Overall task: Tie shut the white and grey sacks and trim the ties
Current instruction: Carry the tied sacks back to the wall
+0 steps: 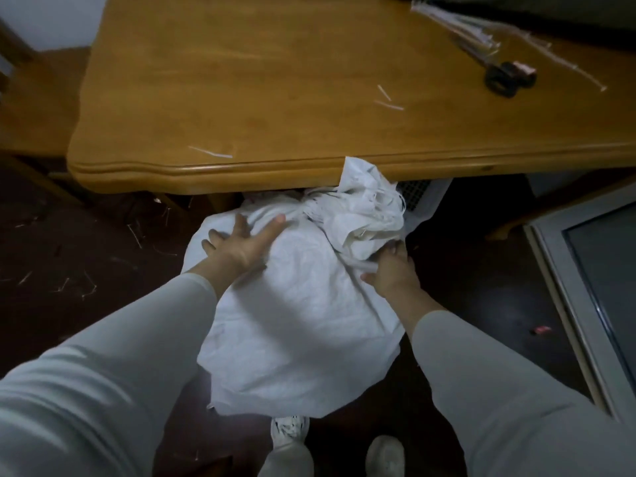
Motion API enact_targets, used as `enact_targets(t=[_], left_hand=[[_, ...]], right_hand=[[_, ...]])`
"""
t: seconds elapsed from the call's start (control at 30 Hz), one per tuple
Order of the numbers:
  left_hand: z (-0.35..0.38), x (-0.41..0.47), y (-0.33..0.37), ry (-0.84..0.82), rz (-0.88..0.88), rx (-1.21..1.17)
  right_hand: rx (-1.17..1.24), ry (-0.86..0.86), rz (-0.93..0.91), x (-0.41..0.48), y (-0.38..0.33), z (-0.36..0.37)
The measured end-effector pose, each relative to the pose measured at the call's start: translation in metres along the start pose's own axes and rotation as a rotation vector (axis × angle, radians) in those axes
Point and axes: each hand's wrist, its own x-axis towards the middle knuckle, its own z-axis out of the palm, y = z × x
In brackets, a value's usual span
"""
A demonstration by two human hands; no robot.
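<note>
A full white sack [303,311] stands on the dark floor in front of me, its bunched, frayed neck [361,208] leaning against the table edge. My left hand [241,242] lies flat on the sack's upper left side, fingers spread. My right hand [392,270] sits at the sack's right side just under the neck, fingers curled around a fold of the fabric. Black-handled scissors [506,79] lie on the table at the far right, beside a bundle of white ties [454,24]. No grey sack shows.
The wooden table [275,80] spans the upper view, with short cut tie ends [389,101] scattered on it. More trimmings litter the floor at left [79,284]. A framed panel [592,287] leans at right. My shoes [292,432] stand below the sack.
</note>
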Motion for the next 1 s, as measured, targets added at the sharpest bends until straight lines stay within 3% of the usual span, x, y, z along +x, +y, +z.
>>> enact_targets(t=[0.17,0.3,0.47,0.7,0.87,1.0], left_hand=[[0.019,0.017,-0.01,-0.025,0.0,-0.238],[0.024,0.011,-0.003,0.088,0.032,-0.108],[0.032,-0.02,0.003,0.283,0.071,0.003],[0.054,-0.076,-0.008,0.321,0.096,0.115],[0.059,-0.118,0.014,0.352,0.188,0.156],[0.067,-0.161,0.048,0.367,0.316,0.145]], right_hand=[[0.075,0.071,0.087,0.008,0.002,0.002],[-0.019,0.212,-0.028,-0.003,0.013,0.003],[0.136,0.341,0.078,-0.031,0.034,0.005],[0.506,0.15,0.251,-0.072,0.084,0.014],[0.763,0.163,0.383,-0.109,0.134,0.001],[0.835,0.203,0.346,-0.139,0.182,-0.026]])
